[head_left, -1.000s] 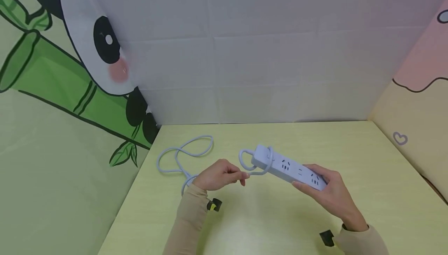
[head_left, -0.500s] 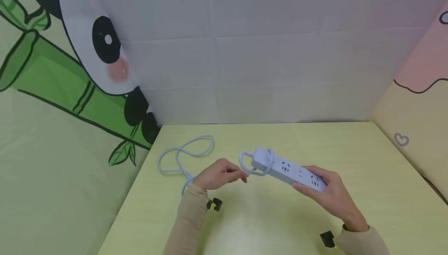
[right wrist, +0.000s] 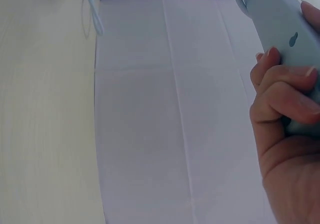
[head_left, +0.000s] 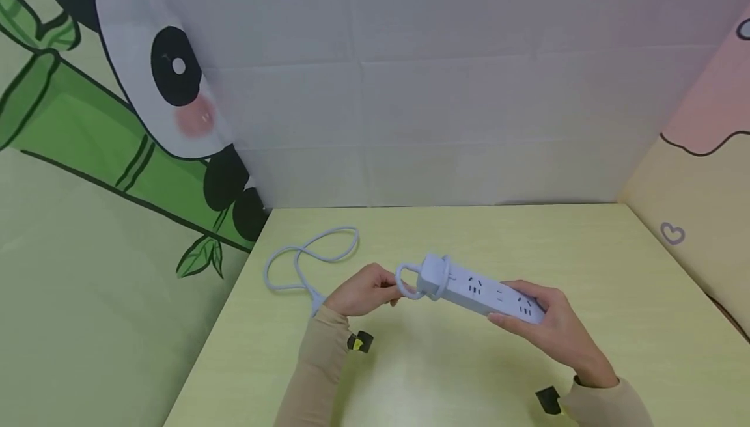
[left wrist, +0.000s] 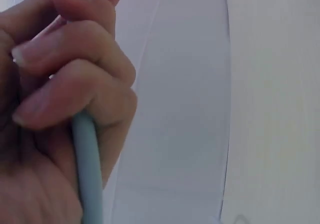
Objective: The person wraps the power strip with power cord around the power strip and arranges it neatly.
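A white power strip [head_left: 474, 287] is held up over the table, its socket face toward the head camera. My right hand [head_left: 541, 316] grips its right end, thumb on the near edge; in the right wrist view, curled fingers [right wrist: 280, 89] wrap its underside, where a hanging slot shows. The power cord [head_left: 410, 267] leaves the strip's left end in a small loop and is wound round the body near that end. My left hand [head_left: 366, 291] holds the cord just left of the strip. In the left wrist view, the cord [left wrist: 89, 169] runs down through the curled fingers.
The cord's slack [head_left: 293, 249] lies in a figure-eight loop on the pale wood-grain table [head_left: 469, 375], at the back left. Behind the table stands a pale wall sheet [head_left: 433, 108]. A cartoon panda and bamboo print [head_left: 129, 134] covers the left side.
My left hand has drawn slightly left and the winding on the strip has closed in tighter. The strip's left end has dipped a little, still in my right hand.
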`<state>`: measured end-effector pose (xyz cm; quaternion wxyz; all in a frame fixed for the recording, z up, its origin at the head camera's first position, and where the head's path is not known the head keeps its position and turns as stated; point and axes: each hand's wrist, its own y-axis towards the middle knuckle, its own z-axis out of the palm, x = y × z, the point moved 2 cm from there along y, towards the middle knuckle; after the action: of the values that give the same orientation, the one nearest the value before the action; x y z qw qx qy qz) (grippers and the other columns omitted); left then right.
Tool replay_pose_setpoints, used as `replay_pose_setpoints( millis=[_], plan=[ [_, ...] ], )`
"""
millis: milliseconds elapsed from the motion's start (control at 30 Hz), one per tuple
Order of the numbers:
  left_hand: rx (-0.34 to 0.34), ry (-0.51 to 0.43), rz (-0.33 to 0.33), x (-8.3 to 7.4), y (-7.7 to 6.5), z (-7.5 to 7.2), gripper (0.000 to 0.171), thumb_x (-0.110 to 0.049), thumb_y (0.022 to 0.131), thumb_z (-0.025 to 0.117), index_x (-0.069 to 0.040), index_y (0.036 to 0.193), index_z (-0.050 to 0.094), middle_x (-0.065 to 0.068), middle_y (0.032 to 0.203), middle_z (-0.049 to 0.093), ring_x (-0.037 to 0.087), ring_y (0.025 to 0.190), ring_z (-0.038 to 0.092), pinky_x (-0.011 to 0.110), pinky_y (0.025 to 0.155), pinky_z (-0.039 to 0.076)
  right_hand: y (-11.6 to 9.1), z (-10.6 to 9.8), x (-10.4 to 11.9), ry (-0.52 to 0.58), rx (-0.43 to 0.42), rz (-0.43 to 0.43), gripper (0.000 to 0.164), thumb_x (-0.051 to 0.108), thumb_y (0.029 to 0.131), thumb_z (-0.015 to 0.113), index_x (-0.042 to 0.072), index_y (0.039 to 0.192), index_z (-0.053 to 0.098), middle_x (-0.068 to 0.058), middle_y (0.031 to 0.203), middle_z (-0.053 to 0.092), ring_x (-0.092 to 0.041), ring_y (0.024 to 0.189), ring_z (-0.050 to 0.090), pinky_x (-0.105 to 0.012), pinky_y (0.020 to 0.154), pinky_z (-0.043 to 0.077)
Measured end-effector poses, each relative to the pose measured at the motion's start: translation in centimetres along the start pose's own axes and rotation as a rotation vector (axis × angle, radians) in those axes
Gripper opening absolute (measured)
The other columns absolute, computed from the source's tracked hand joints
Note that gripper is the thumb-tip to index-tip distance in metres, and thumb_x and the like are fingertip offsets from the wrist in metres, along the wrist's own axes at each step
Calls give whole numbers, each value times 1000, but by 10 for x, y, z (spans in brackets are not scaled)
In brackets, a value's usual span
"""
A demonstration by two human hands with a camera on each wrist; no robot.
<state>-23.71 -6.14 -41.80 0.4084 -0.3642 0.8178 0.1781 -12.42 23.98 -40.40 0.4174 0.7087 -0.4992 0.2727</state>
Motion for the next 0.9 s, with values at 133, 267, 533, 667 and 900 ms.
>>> replay_pose_setpoints(
  millis=[133,267,533,667,900],
  plan=[
    [-79,95,-76,1,0,0,40,-46,95,68,-20,65,68,-8,53,49,7,50,37,22,50,30,-1,-1,-1,-15,23,4,39,13,84,82,6,121,70,-11,106,71,-7,82,61,-25,61,51],
    [-153,164,-98,1,0,-1,40,-52,90,72,-19,66,70,-9,55,49,6,52,37,22,52,30,-1,-1,-3,-17,66,32,39,17,85,82,7,121,70,-9,108,71,-7,82,62,-25,63,52],
    [-250,116,-18,1,-2,-3,16,-37,87,79,-22,86,80,-9,80,74,6,71,61,24,68,52,-2,5,-7,28,163,-21,35,15,86,81,11,120,71,-5,107,73,-9,82,63,-25,65,53],
    [-252,73,5,0,-5,-3,12,-37,86,80,-25,86,79,-10,81,74,5,73,63,24,72,54,-2,10,-8,37,201,-27,36,17,86,82,11,120,71,-5,108,73,-8,81,63,-25,66,53],
    [-241,51,2,-6,-9,-1,8,-35,86,81,-27,87,79,-13,81,72,5,75,64,25,74,55,-5,20,-11,8,257,-49,34,25,86,83,16,117,73,2,104,74,-6,81,64,-23,67,52]
  ],
)
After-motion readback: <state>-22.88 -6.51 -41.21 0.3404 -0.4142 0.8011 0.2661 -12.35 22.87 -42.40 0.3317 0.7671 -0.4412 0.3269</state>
